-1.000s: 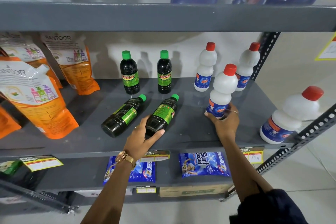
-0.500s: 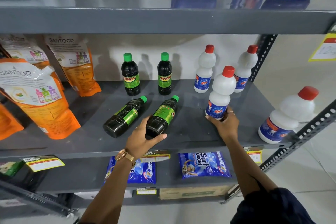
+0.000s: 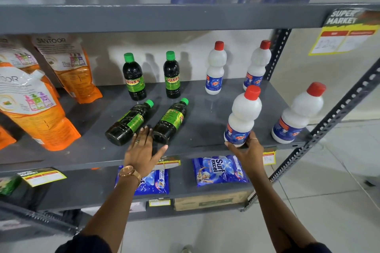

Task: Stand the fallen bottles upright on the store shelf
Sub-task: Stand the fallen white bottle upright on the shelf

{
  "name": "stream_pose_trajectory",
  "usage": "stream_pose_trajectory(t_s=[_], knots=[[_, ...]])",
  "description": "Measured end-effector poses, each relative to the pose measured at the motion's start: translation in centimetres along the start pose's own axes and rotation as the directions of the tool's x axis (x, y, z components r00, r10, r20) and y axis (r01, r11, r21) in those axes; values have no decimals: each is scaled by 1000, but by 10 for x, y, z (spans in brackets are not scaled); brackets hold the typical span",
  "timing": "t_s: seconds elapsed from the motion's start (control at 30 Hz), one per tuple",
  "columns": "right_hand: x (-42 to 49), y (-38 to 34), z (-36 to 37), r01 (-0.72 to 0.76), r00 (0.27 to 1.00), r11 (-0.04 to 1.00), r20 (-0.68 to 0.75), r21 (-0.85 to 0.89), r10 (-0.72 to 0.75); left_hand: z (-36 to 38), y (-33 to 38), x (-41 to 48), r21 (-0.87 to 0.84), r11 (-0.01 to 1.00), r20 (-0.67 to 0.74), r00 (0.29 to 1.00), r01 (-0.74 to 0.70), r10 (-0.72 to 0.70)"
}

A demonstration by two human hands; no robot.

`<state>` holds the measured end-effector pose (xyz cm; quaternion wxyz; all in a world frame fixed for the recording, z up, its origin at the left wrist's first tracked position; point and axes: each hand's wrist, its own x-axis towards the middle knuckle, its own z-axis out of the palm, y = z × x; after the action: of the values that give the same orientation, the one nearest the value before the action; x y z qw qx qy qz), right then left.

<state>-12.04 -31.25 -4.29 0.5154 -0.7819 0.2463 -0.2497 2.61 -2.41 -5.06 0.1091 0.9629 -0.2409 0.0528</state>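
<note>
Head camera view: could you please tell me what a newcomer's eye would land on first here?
Two dark green-capped bottles lie fallen on the middle shelf, in front of two upright ones. The left hand hovers open at their bases, while the right hand grips an upright white red-capped bottle near the front edge.

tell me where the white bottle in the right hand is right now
In the head view the white bottle stands upright at the front edge of the middle shelf, right of the two fallen dark bottles; the right hand grips its base.
</note>
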Motion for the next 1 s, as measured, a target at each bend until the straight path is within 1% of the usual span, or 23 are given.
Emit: stream_pose_trajectory(t_s=[0.27,0.57,0.67,0.7,0.73,0.8,0.83,0.87,0.9,0.97,1.0], knots=[[1,6,-2,21,1000,1000,23,5,-21,2,-1,1,4,1000,48,999,14,-14],[0,6,-5,34,999,999,36,-40,-33,1,-1,0,15,1000,93,996,-2,1],[-1,4,-6,9,998,1000,64,13,-9,-1,-2,1,0,1000,139,990,-9,9],[-6,5,-6,-5,999,1000,46,21,4,-3,-2,0,-14,1000,160,987,-13,15],[-13,6,-4,-18,1000,1000,-4,9,18,-7,-2,-3,-30,999,179,983,-21,26],[-44,4,0,-92,981,995,-174,-41,83,-16,0,-17,-39,997,206,976,-68,74],[-63,3,5,-98,970,993,-228,-65,81,-21,-1,-28,-35,993,181,977,-110,115],[-79,0,13,-78,975,993,-215,-84,59,-27,-3,-40,-36,987,113,981,-155,159],[-93,-7,25,-60,988,993,-145,-97,46,-34,-8,-50,-49,981,16,982,-189,189],[-100,-24,53,-23,999,992,29,-124,27,-49,-23,-60,-98,969,-194,960,-225,203],[-94,-38,71,-3,998,994,56,-112,10,-57,-35,-59,-125,966,-264,946,-225,186]])
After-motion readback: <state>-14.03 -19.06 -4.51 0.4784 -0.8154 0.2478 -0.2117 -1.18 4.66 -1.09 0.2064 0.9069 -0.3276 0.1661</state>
